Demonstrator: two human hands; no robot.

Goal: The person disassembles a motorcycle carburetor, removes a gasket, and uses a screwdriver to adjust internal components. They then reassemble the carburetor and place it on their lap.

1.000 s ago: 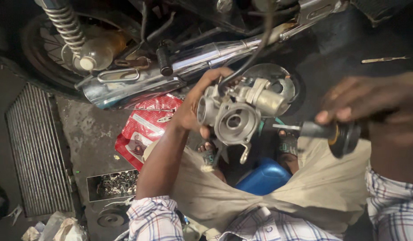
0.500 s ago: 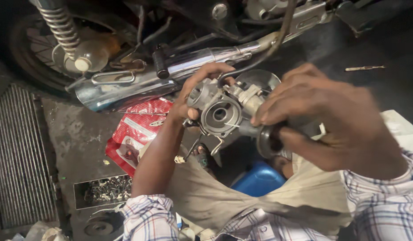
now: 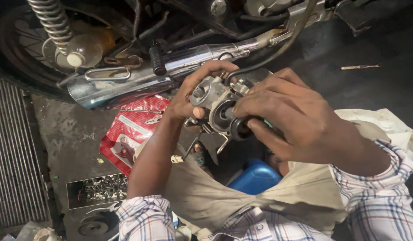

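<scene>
Gripping from both sides, the two hands hold a grey metal carburettor (image 3: 217, 100) over the person's lap, near the middle of the view; nearest, checked shirt sleeves (image 3: 146, 221) and beige trousers (image 3: 206, 196) fill the bottom edge, with a blue plastic container (image 3: 255, 176) showing between the knees; the right hand (image 3: 295, 118) comes in from the right, its fingers (image 3: 255, 100) curled together over the carburettor's right face and closed on a dark round handle (image 3: 240, 128) pressed against the body, so the part's round opening sits just under the fingertips; the left hand (image 3: 195, 91) wraps the left side, thumb on the near face and fingers hooked over the far top, clamped on the casting; a thin pin with a pale tip (image 3: 182, 156) hangs down below the carburettor, beside the left forearm; left of the arm lies a red printed packet (image 3: 130, 129) on the grimy floor, and nearer left a shallow tray of small screws and bits (image 3: 97, 189); a black cable (image 3: 278, 51) runs from the carburettor's top up to the far side; farther off stands a motorcycle, its chrome exhaust pipe (image 3: 170, 73) running across, a coiled shock spring (image 3: 50, 20) at far left; a small metal tool (image 3: 358, 67) lies on the dark floor at far right.
</scene>
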